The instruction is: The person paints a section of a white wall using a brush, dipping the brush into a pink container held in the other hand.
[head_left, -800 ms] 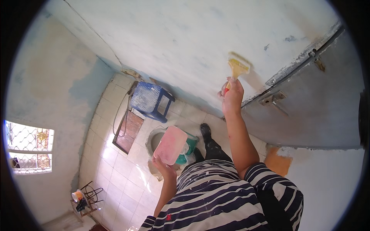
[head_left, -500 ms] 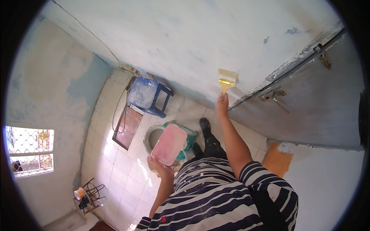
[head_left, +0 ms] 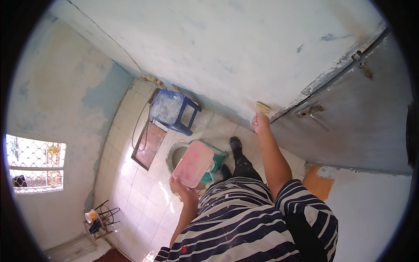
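Note:
My right hand (head_left: 261, 124) is closed on the handle of a wide paintbrush (head_left: 262, 107) with a yellowish ferrule. The bristles are against or very near the white wall (head_left: 227, 52), low down and close to the grey door's edge; I cannot tell whether they touch. My left hand (head_left: 185, 191) grips the near end of a shallow pink tray or lid (head_left: 194, 163), smeared with white, in front of my body. Beneath it, partly hidden, are a round whitish tub (head_left: 173, 156) and a green stool (head_left: 221, 158).
A blue stool (head_left: 173, 111) with a plastic-wrapped top stands by the wall. Beside it, a brownish framed panel (head_left: 149, 144) lies on the tiled floor (head_left: 139, 190). A grey metal door (head_left: 349, 122) is at right. A small rack (head_left: 102, 220) holding a tub stands lower left.
My right hand has drawn the paintbrush down the wall, nearer my feet and slightly right. The brush now looks foreshortened. My left hand still holds the pink tray in nearly the same place.

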`<action>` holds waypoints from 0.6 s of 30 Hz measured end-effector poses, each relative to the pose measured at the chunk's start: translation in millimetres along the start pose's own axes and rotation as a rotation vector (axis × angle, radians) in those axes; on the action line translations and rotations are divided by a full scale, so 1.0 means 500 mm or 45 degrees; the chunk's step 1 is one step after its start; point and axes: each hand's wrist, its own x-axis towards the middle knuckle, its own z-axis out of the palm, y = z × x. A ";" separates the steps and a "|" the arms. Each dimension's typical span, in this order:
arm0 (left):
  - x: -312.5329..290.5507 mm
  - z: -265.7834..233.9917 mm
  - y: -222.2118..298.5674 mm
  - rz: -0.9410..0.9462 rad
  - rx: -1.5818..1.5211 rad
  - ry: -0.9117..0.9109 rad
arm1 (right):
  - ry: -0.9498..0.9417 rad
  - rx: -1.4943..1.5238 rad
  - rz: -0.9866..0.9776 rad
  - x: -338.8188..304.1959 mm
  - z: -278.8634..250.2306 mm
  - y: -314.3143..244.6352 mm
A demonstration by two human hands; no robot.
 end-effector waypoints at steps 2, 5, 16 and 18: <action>-0.002 0.005 0.003 -0.019 -0.063 0.013 | -0.051 0.010 -0.042 -0.125 0.038 -0.086; -0.015 0.040 0.031 -0.039 -0.101 0.014 | -0.170 0.073 -0.206 -0.308 0.068 -0.195; -0.022 0.034 -0.026 -0.166 -0.213 -0.256 | -0.364 -0.198 -1.218 -0.573 0.069 -0.350; -0.037 0.037 -0.026 -0.184 -0.205 -0.252 | -0.191 -0.334 -1.139 -0.479 0.044 -0.312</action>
